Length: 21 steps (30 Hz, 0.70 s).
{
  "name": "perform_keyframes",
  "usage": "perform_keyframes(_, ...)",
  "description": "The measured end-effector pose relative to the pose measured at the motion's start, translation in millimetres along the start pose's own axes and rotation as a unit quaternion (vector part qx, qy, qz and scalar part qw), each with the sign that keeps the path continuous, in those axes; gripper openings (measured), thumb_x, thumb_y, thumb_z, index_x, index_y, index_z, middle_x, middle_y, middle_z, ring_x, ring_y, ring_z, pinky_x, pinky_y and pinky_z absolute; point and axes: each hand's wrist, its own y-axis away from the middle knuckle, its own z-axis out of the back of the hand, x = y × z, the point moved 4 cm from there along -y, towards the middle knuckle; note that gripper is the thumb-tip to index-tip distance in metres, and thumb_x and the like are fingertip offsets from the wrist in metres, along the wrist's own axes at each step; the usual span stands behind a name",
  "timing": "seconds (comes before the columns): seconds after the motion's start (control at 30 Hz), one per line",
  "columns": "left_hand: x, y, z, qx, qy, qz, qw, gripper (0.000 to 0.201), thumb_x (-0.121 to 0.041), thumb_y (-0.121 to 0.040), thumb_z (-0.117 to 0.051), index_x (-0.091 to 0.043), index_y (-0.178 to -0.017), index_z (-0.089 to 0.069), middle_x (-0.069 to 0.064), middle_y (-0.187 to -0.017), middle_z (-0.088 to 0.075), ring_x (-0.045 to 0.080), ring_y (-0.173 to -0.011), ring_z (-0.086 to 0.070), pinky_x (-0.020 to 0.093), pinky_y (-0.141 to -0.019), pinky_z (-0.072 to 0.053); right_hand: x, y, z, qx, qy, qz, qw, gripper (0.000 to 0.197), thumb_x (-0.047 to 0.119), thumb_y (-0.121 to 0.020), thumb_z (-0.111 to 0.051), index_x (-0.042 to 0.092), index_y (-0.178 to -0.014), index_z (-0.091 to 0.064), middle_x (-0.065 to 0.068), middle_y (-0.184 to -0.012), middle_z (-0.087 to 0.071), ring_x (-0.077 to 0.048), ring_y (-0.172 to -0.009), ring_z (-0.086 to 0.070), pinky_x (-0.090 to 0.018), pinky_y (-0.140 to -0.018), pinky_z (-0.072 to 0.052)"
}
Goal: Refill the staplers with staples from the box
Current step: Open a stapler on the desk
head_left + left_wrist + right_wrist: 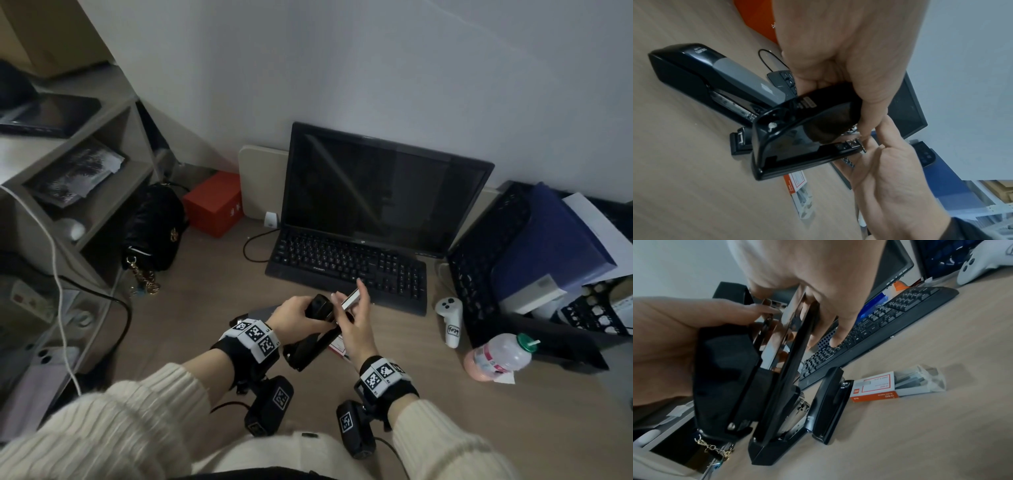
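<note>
From the head view, the left hand (297,313) wraps the top cover of a black stapler (313,337), held open above the table (513,411), while the right hand (356,320) pinches a pale strip, probably staples (352,298), between thumb and fingers (362,291) just over the open magazine; the stapler's long axis runs from near the left wrist up and away toward the right fingers and the keyboard (349,265). So I judge this stapler to be mid-refill, with the strip not yet seated. From the left wrist view, the left fingers are clenched round the glossy cover, its hinge end toward the camera, and the metal rail tip shows right at the right hand's fingertips; beyond the knuckles a second, larger grey-topped stapler (715,84) lies on the table with its cover down (whether it has been filled I cannot tell). From the right wrist view, the right fingers grasp along the raised part, the stapler's base stands tilted with one end on the table, and below the fingers lie a small black stapler (828,404) and, touching its far end, the staple box (875,389) with its tray slid out; at least closing this one remains.
</note>
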Motion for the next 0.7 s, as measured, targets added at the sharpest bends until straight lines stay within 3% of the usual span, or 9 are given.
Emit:
perform_keyframes(0.07,-0.1,-1.5,0.4,-0.002,-0.013,0.002,1.0,0.03,-0.042,-0.071,-0.077,-0.019,-0.087,-0.069,0.002,-0.081,-0.074,0.019,-0.077,-0.072,0.046,-0.078,-0.059,4.1,0.1,1.6,-0.009,-0.015,-0.003,1.0,0.075,0.074,-0.066,-0.065,0.072,-0.124,-0.018,0.002,-0.136,-0.054,-0.017,-0.136,-0.039,-0.048,-0.113,-0.034)
perform_keyframes(0.27,-2.5,-4.0,2.0,0.005,-0.022,0.0,1.0,0.029,-0.042,-0.073,-0.078,-0.019,-0.086,-0.068,0.001,-0.081,-0.073,0.018,-0.076,-0.071,0.043,-0.078,-0.059,10.4,-0.5,3.2,-0.016,-0.033,0.002,0.999,0.099,0.066,-0.065,-0.07,0.047,-0.143,-0.012,0.007,-0.129,-0.056,-0.015,-0.134,-0.043,-0.046,-0.113,-0.035)
perform_keyframes(0.37,-2.9,-4.8,4.9,-0.006,-0.025,-0.005,1.0,0.026,-0.045,-0.073,-0.077,-0.023,-0.083,-0.068,-0.002,-0.079,-0.073,0.015,-0.075,-0.071,0.041,-0.077,-0.06,10.6,-1.1,1.6,-0.007,-0.03,-0.004,1.0,0.078,0.057,-0.074,-0.066,0.042,-0.138,-0.024,0.0,-0.129,-0.055,-0.015,-0.13,-0.046,-0.04,-0.111,-0.037)
perform_keyframes(0.43,-3.3,-5.2,6.7,-0.016,-0.012,-0.007,1.0,0.022,-0.045,-0.074,-0.076,-0.026,-0.082,-0.068,-0.004,-0.079,-0.073,0.012,-0.074,-0.071,0.038,-0.077,-0.06,10.6,-0.6,-0.4,0.007,-0.028,-0.014,0.999,0.069,0.061,-0.077,-0.062,0.046,-0.135,-0.028,-0.006,-0.138,-0.049,-0.016,-0.13,-0.044,-0.039,-0.111,-0.036)
perform_keyframes(0.53,-5.8,-3.7,8.4,-0.029,-0.009,-0.02,0.999,0.017,-0.047,-0.076,-0.076,-0.032,-0.079,-0.067,-0.008,-0.077,-0.072,0.007,-0.073,-0.069,0.032,-0.074,-0.059,10.2,-0.8,-3.0,0.019,-0.034,-0.021,0.999,0.074,0.075,-0.071,-0.06,0.051,-0.134,-0.029,-0.007,-0.146,-0.043,-0.016,-0.135,-0.04,-0.042,-0.115,-0.033)
perform_keyframes(0.7,-3.6,-4.9,15.3,-0.046,0.001,-0.026,0.999,0.022,-0.055,-0.072,-0.072,-0.034,-0.08,-0.068,-0.01,-0.078,-0.072,0.008,-0.076,-0.07,0.036,-0.076,-0.059,13.5,0.6,-6.8,0.043,-0.041,-0.026,0.998,0.07,0.062,-0.079,-0.06,0.044,-0.139,-0.028,-0.005,-0.147,-0.041,-0.014,-0.132,-0.042,-0.04,-0.114,-0.033)
